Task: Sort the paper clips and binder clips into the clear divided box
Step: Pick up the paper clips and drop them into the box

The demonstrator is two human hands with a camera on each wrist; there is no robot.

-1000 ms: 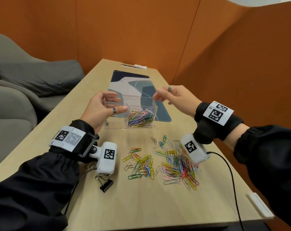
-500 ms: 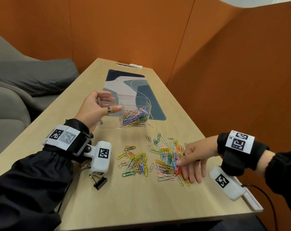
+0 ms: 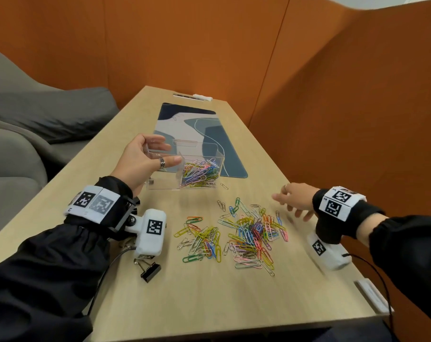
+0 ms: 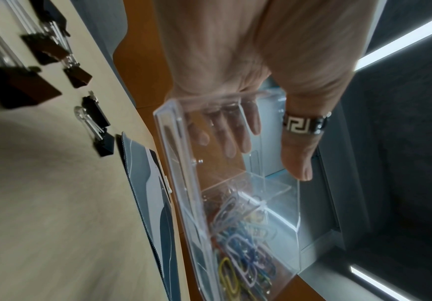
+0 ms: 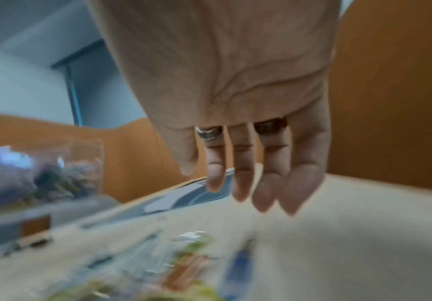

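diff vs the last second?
Right hand came back from over the box, dropped onto the loose paper clips, and now sits empty, fingers straight, at the pile's far right edge. Left hand keeps gripping the tilted box; the binder clip hasn't moved.

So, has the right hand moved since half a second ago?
Yes. The right hand has left the loose paper clips and now hovers open past the pile's right edge.
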